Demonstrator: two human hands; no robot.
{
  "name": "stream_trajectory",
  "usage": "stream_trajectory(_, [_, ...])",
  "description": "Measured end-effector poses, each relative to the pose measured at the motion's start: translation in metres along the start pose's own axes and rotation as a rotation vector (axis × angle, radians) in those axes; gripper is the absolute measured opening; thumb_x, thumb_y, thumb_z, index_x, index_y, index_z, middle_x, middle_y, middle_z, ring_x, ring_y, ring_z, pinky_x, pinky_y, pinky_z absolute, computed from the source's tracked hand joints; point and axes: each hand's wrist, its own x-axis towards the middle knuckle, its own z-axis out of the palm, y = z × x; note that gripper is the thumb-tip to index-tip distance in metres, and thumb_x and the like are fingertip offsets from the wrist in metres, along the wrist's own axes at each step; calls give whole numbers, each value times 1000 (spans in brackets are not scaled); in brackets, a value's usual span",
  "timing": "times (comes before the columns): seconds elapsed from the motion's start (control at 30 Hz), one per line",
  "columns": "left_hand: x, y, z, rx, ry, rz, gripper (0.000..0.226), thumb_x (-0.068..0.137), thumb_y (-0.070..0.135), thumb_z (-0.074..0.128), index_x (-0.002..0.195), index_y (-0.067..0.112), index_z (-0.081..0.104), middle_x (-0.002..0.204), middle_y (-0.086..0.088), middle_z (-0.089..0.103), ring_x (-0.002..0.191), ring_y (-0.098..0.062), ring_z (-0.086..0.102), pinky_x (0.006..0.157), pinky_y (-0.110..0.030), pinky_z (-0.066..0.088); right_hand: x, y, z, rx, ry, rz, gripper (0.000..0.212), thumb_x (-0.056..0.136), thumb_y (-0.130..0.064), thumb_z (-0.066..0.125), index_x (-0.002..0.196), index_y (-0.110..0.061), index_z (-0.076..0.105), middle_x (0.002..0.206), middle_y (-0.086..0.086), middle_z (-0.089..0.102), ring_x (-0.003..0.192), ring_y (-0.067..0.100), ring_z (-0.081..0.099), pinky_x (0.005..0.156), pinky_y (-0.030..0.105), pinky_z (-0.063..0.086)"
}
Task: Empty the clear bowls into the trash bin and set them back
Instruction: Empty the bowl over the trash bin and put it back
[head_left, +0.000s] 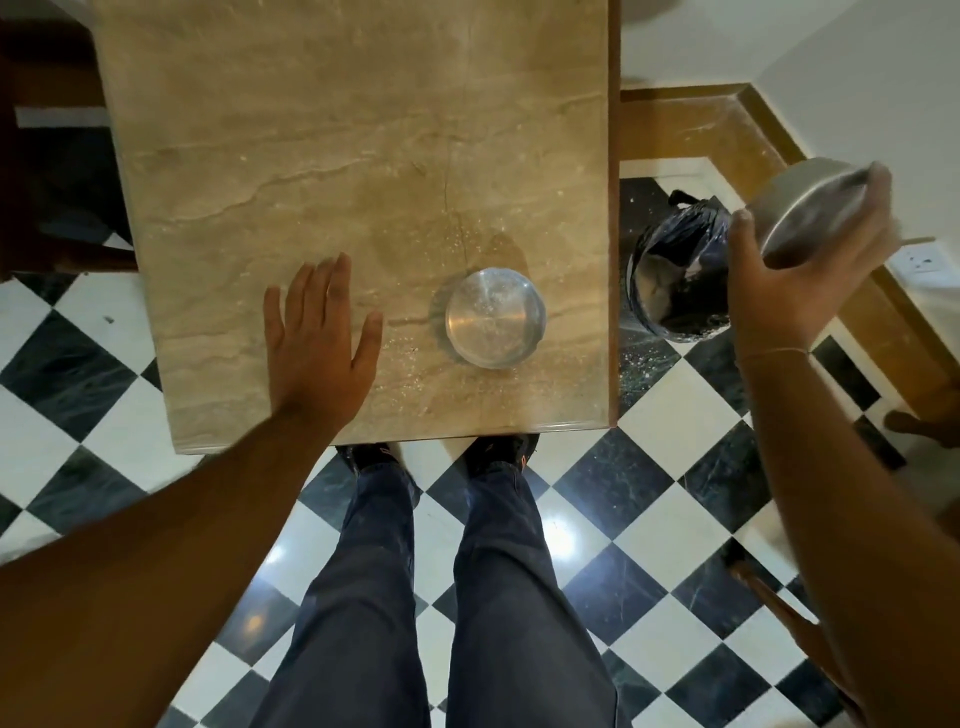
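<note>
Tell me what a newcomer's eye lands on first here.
First, the right hand holding a tilted bowl over the black-lined trash bin on the checkered floor beside the table. Next, a second bowl sitting upright near the marble table's front right corner, with specks scattered around it. The left hand lies flat and open on the tabletop to that bowl's left.

The right hand (779, 291) grips a tilted bowl (810, 210) above the black-lined trash bin (675, 270). The left hand (322, 338) lies flat, fingers spread, on the worktop (311, 156); a second bowl (494, 318) sits between the hands.
</note>
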Motion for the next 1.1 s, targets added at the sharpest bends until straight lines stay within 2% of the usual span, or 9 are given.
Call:
stream_trajectory(0.13, [-6, -2, -1, -11, 5, 1, 69, 113, 50, 28, 172, 13, 23, 174, -14, 36, 164, -34, 28, 135, -58, 7, -6, 8, 16, -41, -121, 238, 115, 81, -74, 78, 175, -34, 24, 162, 9, 43, 148, 28, 50, 127, 51, 49])
stream_trajectory(0.37, [-7, 0, 5, -30, 3, -42, 68, 114, 50, 27, 172, 14, 24, 174, -12, 38, 164, -32, 30, 135, -60, 4, 15, -11, 6, 124, 281, -31, 105, 92, -65, 85, 167, -10, 38, 164, 2, 48, 155, 23, 49, 133, 44, 42])
stream_trajectory(0.53, [-7, 9, -1, -53, 16, -75, 67, 113, 49, 28, 172, 16, 24, 174, -9, 37, 164, -29, 29, 133, -63, 2, -2, -8, 25, 5, -77, 357, 109, 79, -71, 79, 170, -33, 32, 169, 9, 42, 155, 31, 47, 130, 45, 45])
stream_trajectory(0.63, [-5, 12, -3, -68, 39, -93, 66, 113, 47, 30, 172, 17, 25, 174, -8, 37, 164, -27, 29, 133, -62, 2, 16, -25, 22, -45, 31, 127, 104, 88, -73, 78, 168, -23, 36, 166, 6, 45, 155, 21, 46, 129, 27, 40])
stream_trajectory(0.7, [-7, 13, -2, -74, 37, -107, 65, 113, 46, 31, 171, 17, 25, 174, -7, 37, 164, -27, 30, 133, -63, 3, 23, -26, 24, -51, 75, 44, 106, 88, -80, 78, 168, -23, 37, 166, 6, 46, 156, 20, 46, 132, 33, 42])
stream_trajectory(0.77, [-9, 14, -4, -77, 2, -103, 66, 113, 48, 30, 172, 19, 25, 175, -6, 37, 164, -28, 30, 132, -66, 3, 7, -18, 25, -47, -34, 208, 100, 88, -68, 85, 167, -28, 37, 167, 7, 46, 154, 25, 49, 130, 38, 46])
stream_trajectory(0.87, [-7, 15, -9, -87, -34, -169, 71, 111, 56, 29, 174, 25, 16, 178, -6, 29, 166, -33, 24, 129, -72, 1, -11, -8, 20, 162, 2, 559, 82, 89, -53, 87, 152, -32, 40, 147, 1, 55, 130, 17, 65, 99, 32, 68])
stream_trajectory(0.93, [-1, 17, -15, -72, -32, -224, 80, 108, 63, 33, 174, 26, 9, 180, -7, 22, 167, -34, 20, 127, -74, 0, -8, -24, 10, 354, 15, 583, 64, 98, -50, 80, 141, -28, 37, 132, -4, 57, 116, 9, 68, 83, 23, 67])
stream_trajectory(1.1, [19, 29, -45, -289, -166, -57, 116, 90, 68, 71, 174, 30, 0, 183, -5, 10, 168, -28, 16, 131, -69, 10, -51, -81, -10, 758, -500, 576, 84, 94, -75, 73, 152, -18, 55, 152, 19, 65, 136, 38, 70, 108, 56, 64])
